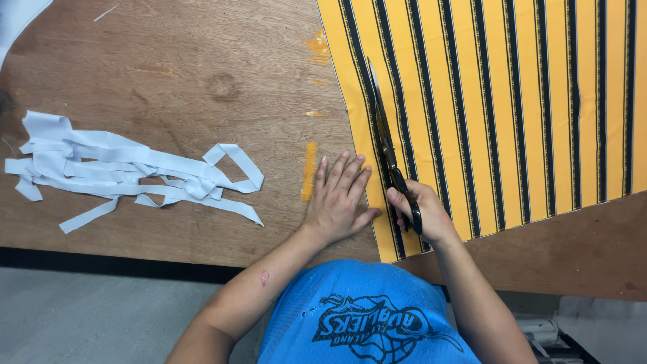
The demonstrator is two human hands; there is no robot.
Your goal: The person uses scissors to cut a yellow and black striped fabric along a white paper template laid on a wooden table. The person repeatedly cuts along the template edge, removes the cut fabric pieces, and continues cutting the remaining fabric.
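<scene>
A yellow cloth with black stripes [512,101] lies spread over the right part of a wooden table [202,81]. My right hand [421,212] grips the handles of long black scissors [383,131], whose blades lie along a black stripe near the cloth's left edge, pointing away from me. My left hand [337,199] rests flat with fingers spread, partly on the table and partly on the cloth's left edge, just beside the scissors.
A tangle of white fabric strips [128,172] lies on the left of the table. Small yellow cloth scraps [309,172] sit near the cloth's edge. A white piece [17,17] shows at the top left corner. The table's near edge runs below my hands.
</scene>
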